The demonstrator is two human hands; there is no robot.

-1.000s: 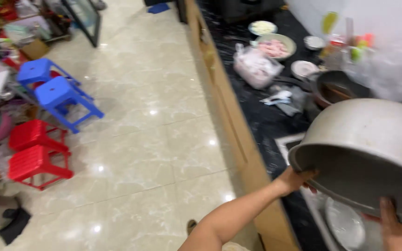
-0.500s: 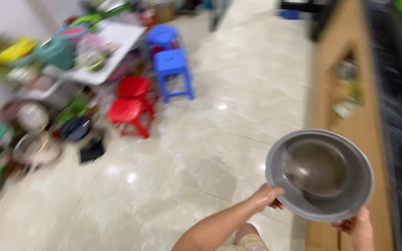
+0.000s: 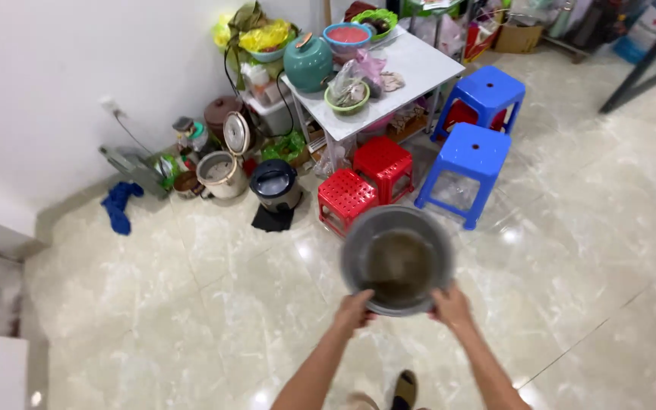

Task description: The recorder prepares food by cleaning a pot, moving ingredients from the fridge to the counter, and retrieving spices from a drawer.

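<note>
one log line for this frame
left hand: grips round grey metal bowl rim | right hand: grips rim | bowl: above tiled floor, near red plastic stools

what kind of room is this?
Most likely a home kitchen or dining corner. Both hands, left hand and right hand, hold a metal pot over a glossy tiled floor; rice cookers sit by the wall, plastic stools by a cluttered white table.
</note>
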